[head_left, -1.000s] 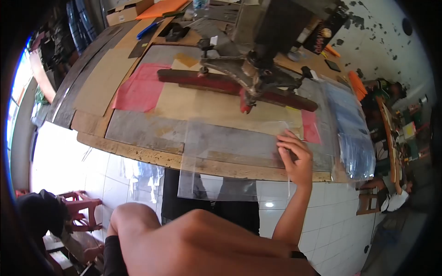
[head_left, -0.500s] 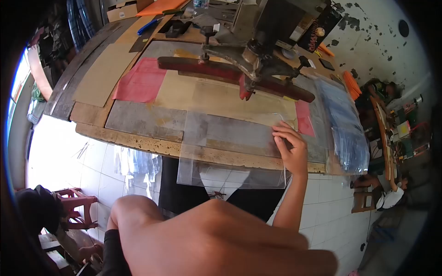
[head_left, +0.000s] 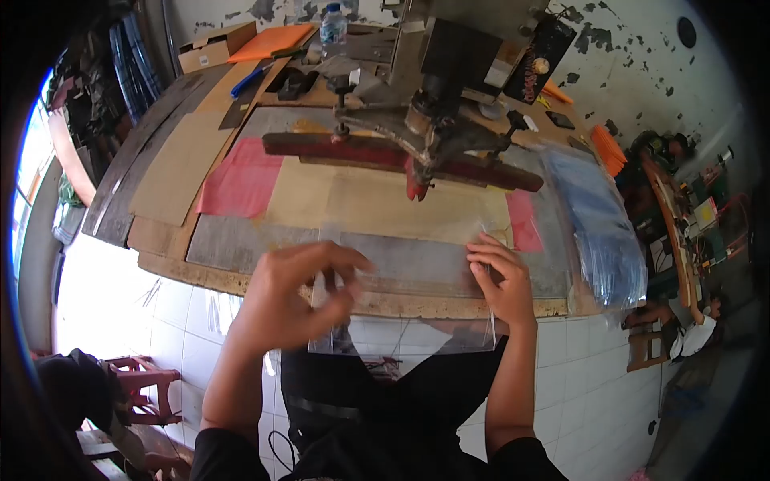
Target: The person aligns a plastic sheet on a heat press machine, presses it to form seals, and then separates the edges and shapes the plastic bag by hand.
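Observation:
A clear plastic sheet lies across the front of the worktable, its near edge hanging over the side above my lap. My right hand pinches the sheet along its right edge, thumb below the fingers. Over the sheet's left side hovers my left hand, its thumb and curled fingers apart, slightly blurred, with nothing between them. Beyond both hands, a press bar with a red lower side is raised over a yellowish mat that has pink-red pieces at its two ends.
A stack of clear plastic sheets sits on the right side of the table. Cardboard, a blue-handled tool, a water bottle and an orange stack lie left and behind. Other people sit at the far right.
My left arm, which crossed close in front of the camera, has swung forward, bringing the left hand over the sheet's left side. My right hand stays at the right edge. The view has shifted slightly.

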